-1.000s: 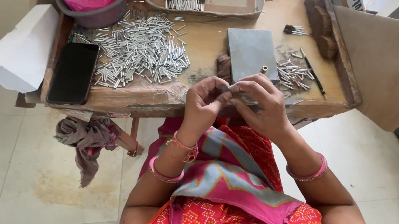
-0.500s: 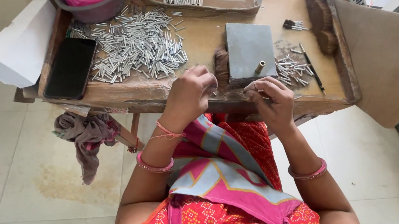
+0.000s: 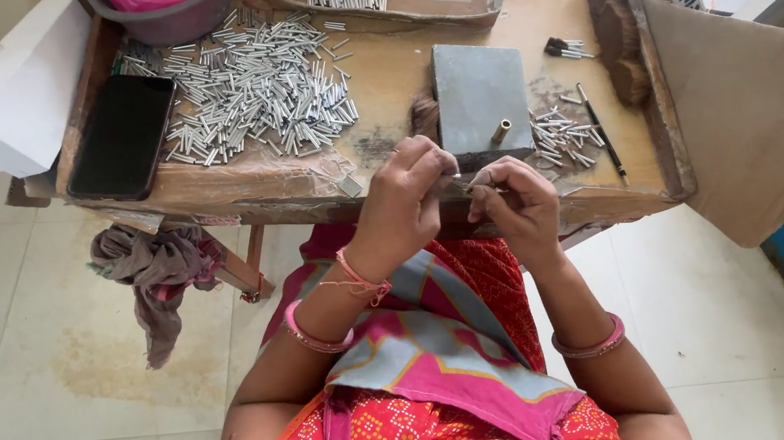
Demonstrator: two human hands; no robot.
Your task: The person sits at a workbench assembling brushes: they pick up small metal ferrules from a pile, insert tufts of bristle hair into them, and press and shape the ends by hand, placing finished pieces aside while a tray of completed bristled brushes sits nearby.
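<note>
One small tube (image 3: 480, 181) between both grips

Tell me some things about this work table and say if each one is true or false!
1. A big heap of small silver metal tubes lies on the worn wooden table. True.
2. A flat black phone lies at the table's right end. False: it lies at the left end, beside the heap.
3. Both hands meet at the table's near edge, the left hand and right hand pinching something thin. True.
4. The grey rectangular block has a small brass tube on it. True.
5. A crumpled brownish cloth lies on top of the heap. False: it hangs below the table's left side.
</note>
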